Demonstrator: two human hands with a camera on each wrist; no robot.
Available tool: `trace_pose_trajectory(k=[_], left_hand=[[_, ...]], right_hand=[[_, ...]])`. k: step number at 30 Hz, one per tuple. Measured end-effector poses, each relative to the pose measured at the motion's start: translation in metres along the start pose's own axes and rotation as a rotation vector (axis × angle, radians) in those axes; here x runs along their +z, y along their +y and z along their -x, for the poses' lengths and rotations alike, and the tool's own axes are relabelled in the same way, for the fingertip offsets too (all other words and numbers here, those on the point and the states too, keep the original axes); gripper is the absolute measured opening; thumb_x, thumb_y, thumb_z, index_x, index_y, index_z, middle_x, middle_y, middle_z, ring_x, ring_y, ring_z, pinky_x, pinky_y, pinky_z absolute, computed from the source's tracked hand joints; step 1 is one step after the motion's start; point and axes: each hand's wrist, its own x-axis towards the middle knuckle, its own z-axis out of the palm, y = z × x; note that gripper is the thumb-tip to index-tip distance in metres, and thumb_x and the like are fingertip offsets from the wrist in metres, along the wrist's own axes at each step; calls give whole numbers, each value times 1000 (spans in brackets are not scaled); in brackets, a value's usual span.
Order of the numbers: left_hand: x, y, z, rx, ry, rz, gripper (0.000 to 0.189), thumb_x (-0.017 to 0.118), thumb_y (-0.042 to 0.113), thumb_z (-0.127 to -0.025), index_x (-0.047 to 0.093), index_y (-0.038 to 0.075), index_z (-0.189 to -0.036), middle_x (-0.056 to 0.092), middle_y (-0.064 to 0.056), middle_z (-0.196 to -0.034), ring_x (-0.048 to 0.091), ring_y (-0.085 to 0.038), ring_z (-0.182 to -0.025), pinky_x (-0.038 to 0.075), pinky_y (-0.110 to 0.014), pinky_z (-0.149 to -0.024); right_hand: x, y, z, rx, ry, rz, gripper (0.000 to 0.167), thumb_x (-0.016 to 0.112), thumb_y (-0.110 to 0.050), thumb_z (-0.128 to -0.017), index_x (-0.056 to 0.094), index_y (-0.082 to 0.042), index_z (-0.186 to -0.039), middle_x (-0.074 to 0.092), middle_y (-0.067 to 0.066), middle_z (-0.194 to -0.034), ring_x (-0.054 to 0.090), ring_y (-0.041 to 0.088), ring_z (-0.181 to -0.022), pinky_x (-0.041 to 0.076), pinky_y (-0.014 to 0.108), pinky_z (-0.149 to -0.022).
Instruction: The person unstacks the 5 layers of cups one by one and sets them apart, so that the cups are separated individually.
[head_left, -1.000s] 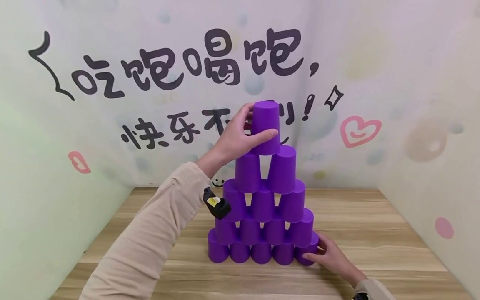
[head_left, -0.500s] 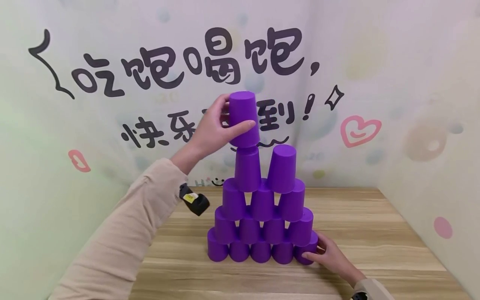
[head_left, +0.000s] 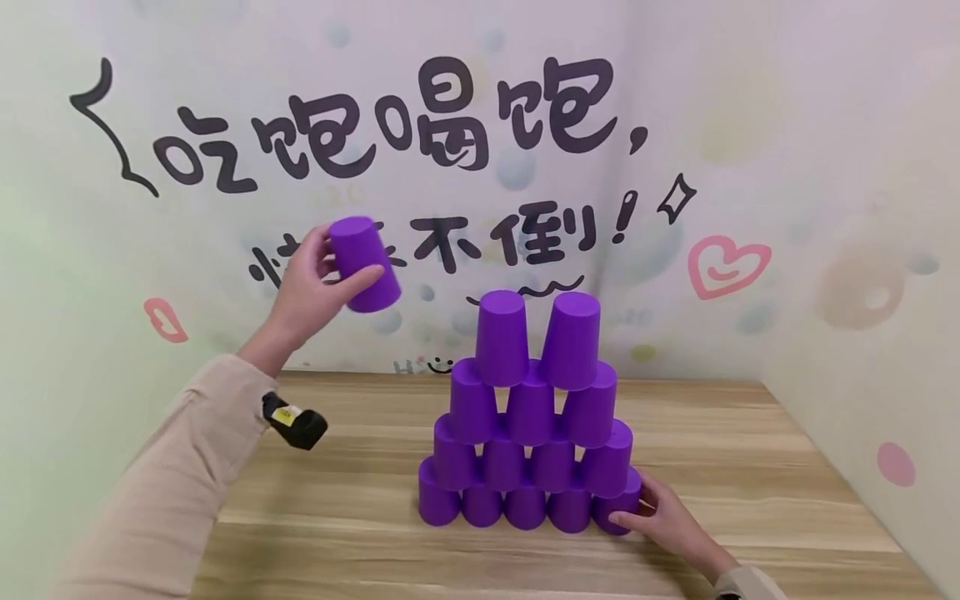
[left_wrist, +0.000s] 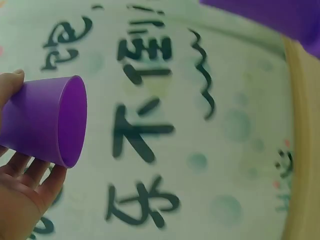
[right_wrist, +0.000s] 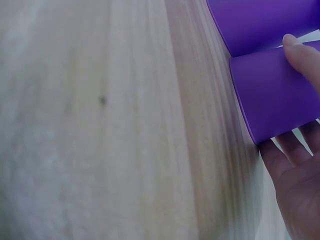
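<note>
My left hand [head_left: 311, 287] grips a purple plastic cup [head_left: 365, 265] in the air, left of the stack and above table height. The cup is upside down and slightly tilted; in the left wrist view its open mouth [left_wrist: 72, 122] faces away from the palm. Purple cups stand mouth-down in a stepped pyramid [head_left: 531, 412], with two cups side by side in its top row. At the lower right corner my right hand [head_left: 671, 517] holds the end cup [head_left: 618, 504] of the bottom row, thumb in front and fingers behind. The right wrist view shows that thumb [right_wrist: 302, 57] against the cup [right_wrist: 275, 92].
The stack stands on a wood-grain table [head_left: 360, 533]. Behind it rises a pale printed wall [head_left: 420, 33] with large black lettering. Side panels flank the table. A black wrist camera [head_left: 296, 421] sits on my left sleeve.
My left hand has lifted the top cup off the pyramid and carried it left, slightly tilting it. My right hand stays at the bottom right cup.
</note>
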Motion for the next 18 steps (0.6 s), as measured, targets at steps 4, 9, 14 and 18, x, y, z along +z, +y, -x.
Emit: trace_pose_trajectory(k=[4,9,14,18], left_hand=[[-10,-40,14,-55,-6,-51,67,65,24,-81,29,2,-133,45,-20,-121,47,-34,-107,42,-49,-88],[-20,-88,37,-133,13,-104,70,64,27,-81,27,1,-133,41,-24,-122,45,-40,-107,42,-52,-86],[-27,-128,60,-223,74,-138,73,62,28,-83,22,-2,-135,37,-28,-123,42,-43,-108,40,-55,-86],[-27,-160,76,-302,100,-162,77,62,26,-83,17,-4,-137,34,-32,-124,39,-45,-109,36,-56,-89]], right_hand=[[0,0,0,1,1,-4,61,68,-2,-75,35,15,-123,54,24,-109,55,2,-93,51,26,-75],[0,-2,0,26,-9,-9,63,68,-4,-76,33,14,-125,48,33,-111,55,2,-93,50,25,-74],[0,-2,0,25,-13,-13,63,68,-4,-76,33,15,-125,51,28,-110,55,2,-93,50,25,-74],[0,-2,0,15,-6,-12,61,68,-2,-75,35,15,-124,56,16,-108,56,3,-92,51,26,-74]])
